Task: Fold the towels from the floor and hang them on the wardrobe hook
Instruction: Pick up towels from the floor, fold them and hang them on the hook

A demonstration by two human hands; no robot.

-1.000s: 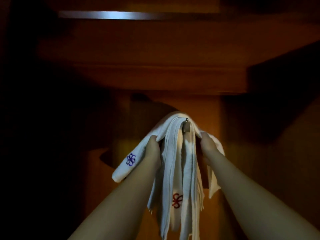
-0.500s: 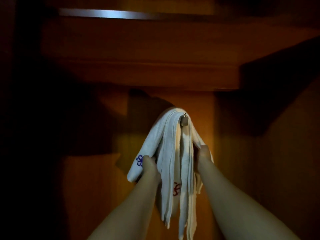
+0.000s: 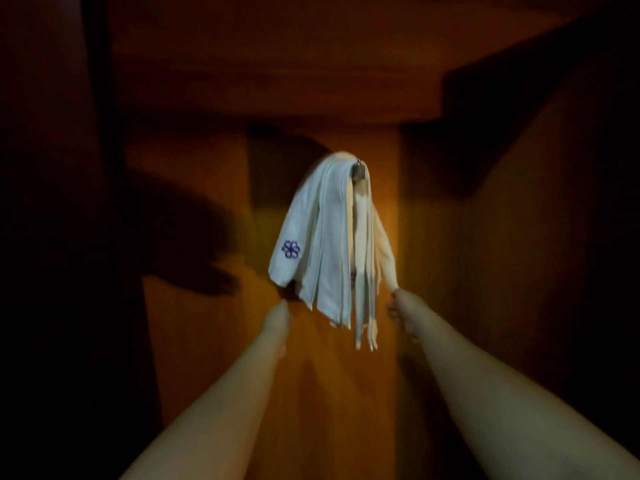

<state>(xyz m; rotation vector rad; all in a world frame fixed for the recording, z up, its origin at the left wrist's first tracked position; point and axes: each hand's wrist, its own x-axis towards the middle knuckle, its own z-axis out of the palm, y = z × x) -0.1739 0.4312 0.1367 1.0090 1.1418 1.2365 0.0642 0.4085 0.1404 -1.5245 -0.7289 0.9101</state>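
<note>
Forearms: both reach up and forward from the bottom of the view, towels between them.
Left hand: below the left lower corner of the towels, apart from the cloth. Blurred and seen end-on; grip cannot be told.
Right hand: at the right lower corner of the towels, fingertips touching a tail of cloth. Appears to pinch it lightly; blur leaves this uncertain.
Towels: white, folded, several layers draped over the hook, ends hanging at uneven lengths. One outer layer carries a purple mark.
Hook: small, metal, on the wardrobe's back panel, just under a shelf. Its tip shows above the fold.
Step in hand (judgement): letting go after hanging, with a last check that the stack sits settled.
How to do it well (judgement): release the right corner gently, no downward tug; more cloth hangs left of the hook, so a pull there could slide the stack off. Draw both hands straight back and down.
Edges: shelf underside close above the hook; a dark side wall to the right.
Open room: bare panel below the towels, free space toward the camera; the left is too dark to read.
</note>
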